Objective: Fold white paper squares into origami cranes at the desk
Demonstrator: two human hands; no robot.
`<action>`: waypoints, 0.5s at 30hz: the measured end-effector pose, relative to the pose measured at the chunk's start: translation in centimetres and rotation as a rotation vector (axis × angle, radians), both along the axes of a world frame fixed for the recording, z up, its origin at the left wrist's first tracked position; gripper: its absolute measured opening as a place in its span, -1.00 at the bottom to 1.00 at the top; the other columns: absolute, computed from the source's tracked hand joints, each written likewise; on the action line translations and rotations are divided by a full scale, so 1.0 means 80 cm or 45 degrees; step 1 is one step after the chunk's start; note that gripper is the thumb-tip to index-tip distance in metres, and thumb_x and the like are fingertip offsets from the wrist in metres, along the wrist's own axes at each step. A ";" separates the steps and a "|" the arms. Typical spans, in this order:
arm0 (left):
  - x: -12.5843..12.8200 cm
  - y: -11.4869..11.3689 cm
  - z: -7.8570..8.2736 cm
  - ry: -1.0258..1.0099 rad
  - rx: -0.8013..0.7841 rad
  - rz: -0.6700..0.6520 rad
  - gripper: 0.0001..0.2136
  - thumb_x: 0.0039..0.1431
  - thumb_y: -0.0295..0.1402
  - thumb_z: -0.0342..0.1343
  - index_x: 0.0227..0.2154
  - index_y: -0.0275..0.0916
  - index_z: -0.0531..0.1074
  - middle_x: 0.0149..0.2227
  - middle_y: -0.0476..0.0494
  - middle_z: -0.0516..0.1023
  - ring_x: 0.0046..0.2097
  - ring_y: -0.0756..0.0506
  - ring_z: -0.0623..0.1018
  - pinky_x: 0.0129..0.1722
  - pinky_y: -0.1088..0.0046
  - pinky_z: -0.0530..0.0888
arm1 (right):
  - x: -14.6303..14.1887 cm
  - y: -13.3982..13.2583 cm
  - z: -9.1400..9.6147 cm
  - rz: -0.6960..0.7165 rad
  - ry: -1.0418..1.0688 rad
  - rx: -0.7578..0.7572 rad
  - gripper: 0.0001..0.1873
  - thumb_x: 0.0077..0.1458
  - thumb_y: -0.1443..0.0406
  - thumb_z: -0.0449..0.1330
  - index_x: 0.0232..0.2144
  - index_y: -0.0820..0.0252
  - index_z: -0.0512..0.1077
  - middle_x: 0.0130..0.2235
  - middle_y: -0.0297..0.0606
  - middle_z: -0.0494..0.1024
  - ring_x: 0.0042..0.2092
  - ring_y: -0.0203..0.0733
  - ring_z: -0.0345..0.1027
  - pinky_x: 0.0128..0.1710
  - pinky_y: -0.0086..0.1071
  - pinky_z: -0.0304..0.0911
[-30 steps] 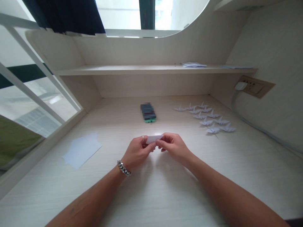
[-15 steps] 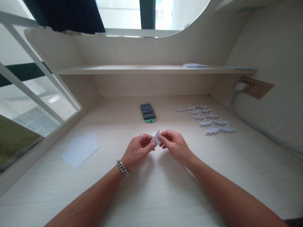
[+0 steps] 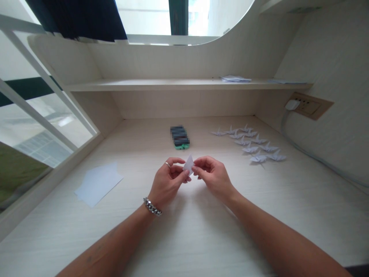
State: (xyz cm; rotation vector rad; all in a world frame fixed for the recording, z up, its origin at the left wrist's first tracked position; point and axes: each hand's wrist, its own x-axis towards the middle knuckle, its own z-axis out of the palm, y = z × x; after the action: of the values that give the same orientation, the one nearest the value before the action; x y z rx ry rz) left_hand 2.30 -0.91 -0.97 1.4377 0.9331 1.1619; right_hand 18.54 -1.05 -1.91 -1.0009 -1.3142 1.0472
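Note:
A small piece of folded white paper (image 3: 188,164), pointed at the top, is pinched between my two hands above the desk. My left hand (image 3: 170,177) holds its lower left side with the thumb in front; the index finger is lifted off behind. On the opposite edge, the thumb and fingertips of my right hand (image 3: 211,175) grip the paper. The fingers hide part of its lower half. Several white paper cranes (image 3: 250,143) stand in rows on the desk, beyond my right hand.
Flat white paper sheets (image 3: 99,184) lie on the left of the desk. A blurred dark phone-like object with a green edge (image 3: 181,146) lies behind my hands. More paper (image 3: 235,79) rests on the shelf (image 3: 161,85). A cable (image 3: 314,156) runs from the wall socket (image 3: 314,107) along the right.
The folded paper has turned more upright and shifted slightly left. My left index finger has lifted away from the paper. Both hands still hold it.

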 end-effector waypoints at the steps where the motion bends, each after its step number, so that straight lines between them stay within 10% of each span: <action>1: 0.000 0.000 0.000 0.000 -0.001 -0.001 -0.72 0.07 -0.39 0.24 -0.19 -0.26 0.30 -0.43 -0.03 0.57 -0.41 -0.04 0.60 -0.39 0.43 0.52 | 0.000 0.000 0.000 0.001 0.003 -0.004 -0.78 -0.04 0.23 0.32 -0.36 0.23 0.44 -0.43 -0.29 0.52 -0.40 -0.25 0.41 -0.43 -0.38 0.33; 15: -0.001 0.002 -0.001 0.017 -0.004 0.034 -0.72 0.06 -0.40 0.25 -0.21 -0.27 0.30 -0.45 -0.03 0.58 -0.42 -0.06 0.60 -0.39 0.44 0.52 | -0.001 0.002 -0.003 0.013 0.046 -0.044 -0.73 -0.07 0.25 0.33 -0.29 0.24 0.43 -0.39 -0.26 0.55 -0.38 -0.24 0.43 -0.44 -0.39 0.33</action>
State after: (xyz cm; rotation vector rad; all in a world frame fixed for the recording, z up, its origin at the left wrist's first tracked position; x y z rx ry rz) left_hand 2.26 -0.77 -1.07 1.4359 0.9654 1.1717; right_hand 18.47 -0.87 -2.15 -0.9978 -1.2766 1.0940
